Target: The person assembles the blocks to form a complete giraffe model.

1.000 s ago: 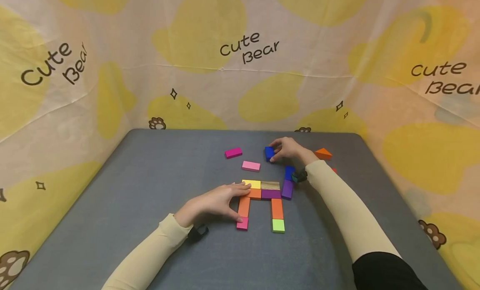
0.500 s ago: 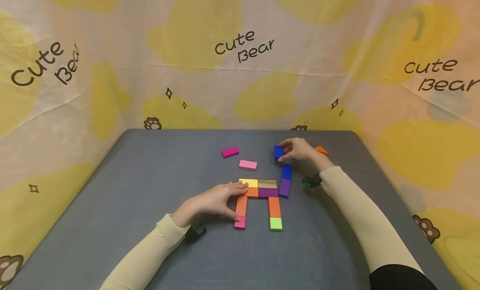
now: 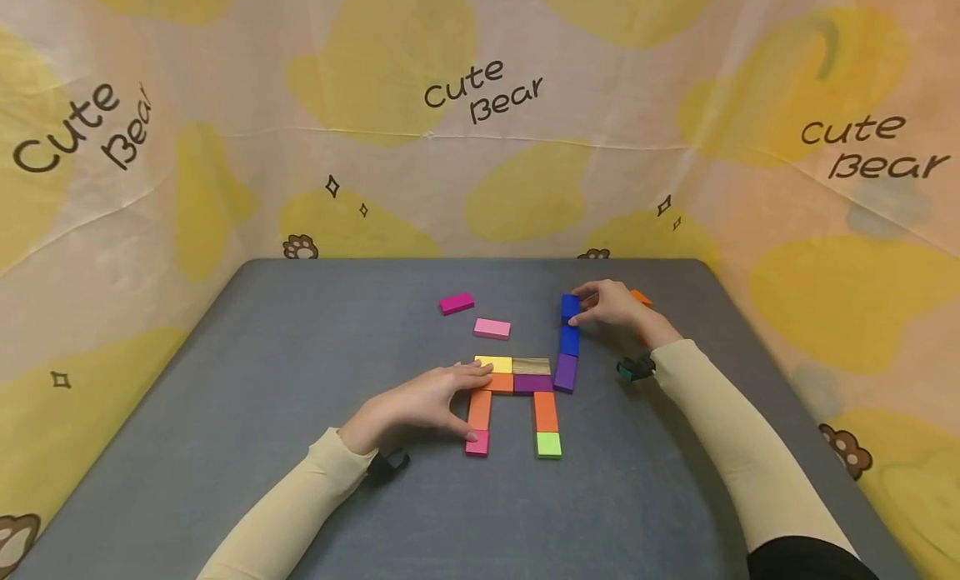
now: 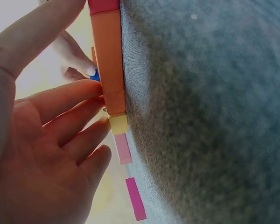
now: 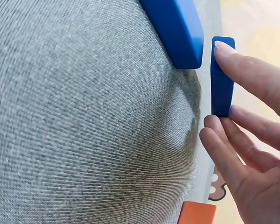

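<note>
My right hand (image 3: 618, 305) pinches a blue block (image 5: 222, 84) by its ends, between thumb and fingers. It is directly beyond a second blue block (image 3: 569, 342), nearly in line with it; the right wrist view shows a gap between them. A violet block (image 3: 566, 373) adjoins the second blue block's near end. My left hand (image 3: 423, 401) lies over the left of the block figure, fingers extended across a yellow block (image 3: 491, 363) and an orange block (image 4: 107, 56). Its thumb touches a pink-red block (image 3: 477, 445).
A purple block (image 3: 532, 383), a wood-grain block (image 3: 531, 366), an orange leg block (image 3: 546, 412) and a lime block (image 3: 548, 446) complete the flat figure. Beyond it lie a light pink block (image 3: 492, 328) and a magenta block (image 3: 456, 304). An orange block (image 3: 641, 297) is partly behind my right hand.
My right hand has moved the blue block rightward, from left of the second blue block to straight beyond it. The left hand stays on the figure. The head view has shifted slightly.
</note>
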The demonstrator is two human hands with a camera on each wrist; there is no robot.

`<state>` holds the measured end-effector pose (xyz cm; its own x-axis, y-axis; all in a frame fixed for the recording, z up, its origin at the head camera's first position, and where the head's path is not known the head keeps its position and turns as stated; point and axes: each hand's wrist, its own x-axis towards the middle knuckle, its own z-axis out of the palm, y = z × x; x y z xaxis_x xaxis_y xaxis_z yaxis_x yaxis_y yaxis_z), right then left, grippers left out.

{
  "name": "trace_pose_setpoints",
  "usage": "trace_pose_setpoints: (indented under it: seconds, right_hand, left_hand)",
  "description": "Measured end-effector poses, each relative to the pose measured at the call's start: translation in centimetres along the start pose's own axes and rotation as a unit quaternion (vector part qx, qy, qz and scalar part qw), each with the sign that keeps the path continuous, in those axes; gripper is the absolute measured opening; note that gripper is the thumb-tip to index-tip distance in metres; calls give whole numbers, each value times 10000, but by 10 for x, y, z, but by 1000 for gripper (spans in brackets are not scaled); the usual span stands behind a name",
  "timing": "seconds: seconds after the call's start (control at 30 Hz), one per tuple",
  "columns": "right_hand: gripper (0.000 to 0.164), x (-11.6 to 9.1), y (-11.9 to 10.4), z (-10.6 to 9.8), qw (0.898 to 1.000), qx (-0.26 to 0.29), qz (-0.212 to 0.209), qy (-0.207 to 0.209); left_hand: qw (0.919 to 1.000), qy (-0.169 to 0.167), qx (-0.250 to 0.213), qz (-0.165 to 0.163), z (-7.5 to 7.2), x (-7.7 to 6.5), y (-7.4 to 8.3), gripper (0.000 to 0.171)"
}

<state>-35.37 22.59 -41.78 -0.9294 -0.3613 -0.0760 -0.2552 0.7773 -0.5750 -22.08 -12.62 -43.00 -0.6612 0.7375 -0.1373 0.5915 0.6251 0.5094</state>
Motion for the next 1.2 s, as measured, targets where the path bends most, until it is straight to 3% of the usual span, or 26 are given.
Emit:
trace_pose_setpoints:
  seconds: [1.2]
  right_hand:
    - [54, -5, 11, 5, 9995, 276, -1, -178]
  left_hand:
    - [10000, -2, -30, 13, -2, -1, 2, 85]
